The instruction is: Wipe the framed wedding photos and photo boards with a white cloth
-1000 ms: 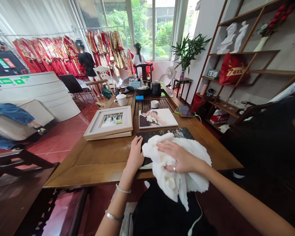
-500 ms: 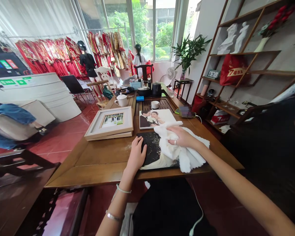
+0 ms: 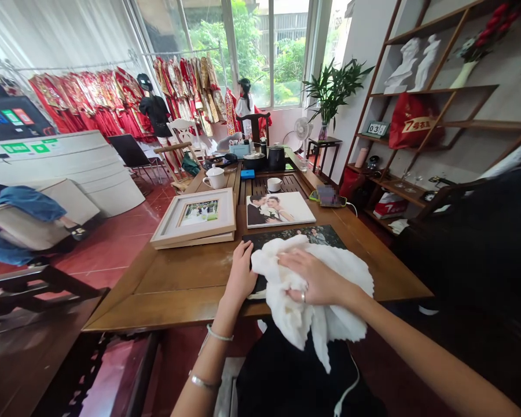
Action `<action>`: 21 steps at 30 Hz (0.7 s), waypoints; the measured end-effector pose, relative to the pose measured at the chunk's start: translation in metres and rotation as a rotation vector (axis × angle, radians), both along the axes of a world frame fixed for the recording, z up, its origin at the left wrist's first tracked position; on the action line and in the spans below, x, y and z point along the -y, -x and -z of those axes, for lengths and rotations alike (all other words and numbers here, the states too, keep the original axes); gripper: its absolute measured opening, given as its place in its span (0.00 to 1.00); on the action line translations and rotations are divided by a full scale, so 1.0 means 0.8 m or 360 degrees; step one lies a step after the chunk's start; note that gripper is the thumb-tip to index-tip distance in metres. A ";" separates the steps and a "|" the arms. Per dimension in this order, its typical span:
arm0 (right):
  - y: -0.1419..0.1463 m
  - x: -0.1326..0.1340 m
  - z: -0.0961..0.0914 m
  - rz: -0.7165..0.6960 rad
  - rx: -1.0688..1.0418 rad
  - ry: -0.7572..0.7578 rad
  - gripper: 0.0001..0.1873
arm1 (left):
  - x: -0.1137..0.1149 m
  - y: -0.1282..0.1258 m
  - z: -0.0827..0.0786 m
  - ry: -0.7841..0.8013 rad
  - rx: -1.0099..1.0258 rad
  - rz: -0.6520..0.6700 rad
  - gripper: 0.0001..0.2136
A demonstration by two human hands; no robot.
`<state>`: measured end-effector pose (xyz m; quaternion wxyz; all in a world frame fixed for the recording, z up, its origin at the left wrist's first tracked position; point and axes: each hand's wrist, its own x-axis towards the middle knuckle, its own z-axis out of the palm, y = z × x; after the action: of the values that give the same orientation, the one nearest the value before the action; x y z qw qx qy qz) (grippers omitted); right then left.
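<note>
A dark photo print (image 3: pixel 316 234) lies flat at the near edge of the wooden table (image 3: pixel 186 278). My left hand (image 3: pixel 241 275) rests flat on the print's left edge, fingers stretched out. My right hand (image 3: pixel 315 278) presses a white fluffy cloth (image 3: pixel 330 289) onto the print's near half; the cloth hangs over the table edge toward my lap. The cloth hides most of the print.
Beyond the print lie a wedding photo panel (image 3: pixel 278 209) and a stack of white picture frames (image 3: pixel 195 217). Further back stand a white cup (image 3: pixel 215 176), a small bowl (image 3: pixel 273 184), a kettle (image 3: pixel 276 156) and a phone (image 3: pixel 329 197). Shelves line the right wall; two people stand by racks of red garments.
My right hand has drawn the cloth from the print's far right corner back toward me over its near half. The left hand has stayed at the print's left edge.
</note>
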<state>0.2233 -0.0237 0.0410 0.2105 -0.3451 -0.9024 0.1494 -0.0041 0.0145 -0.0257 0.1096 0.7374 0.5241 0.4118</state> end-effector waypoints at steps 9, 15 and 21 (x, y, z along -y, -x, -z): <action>-0.046 -0.001 0.002 0.0118 -0.0002 -0.0051 0.29 | 0.004 -0.007 -0.008 0.0010 0.0003 -0.0084 0.17; -0.047 -0.069 0.011 0.0408 -0.0028 -0.0162 0.26 | 0.005 -0.007 -0.010 0.0057 0.0007 -0.0099 0.18; 0.003 -0.100 0.008 0.0520 0.0114 -0.0139 0.27 | 0.002 -0.005 -0.006 0.0033 -0.0011 -0.0080 0.18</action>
<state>0.2205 0.0561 0.0347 0.2143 -0.4828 -0.8469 0.0615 -0.0003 0.0131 -0.0206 0.1050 0.7242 0.5470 0.4065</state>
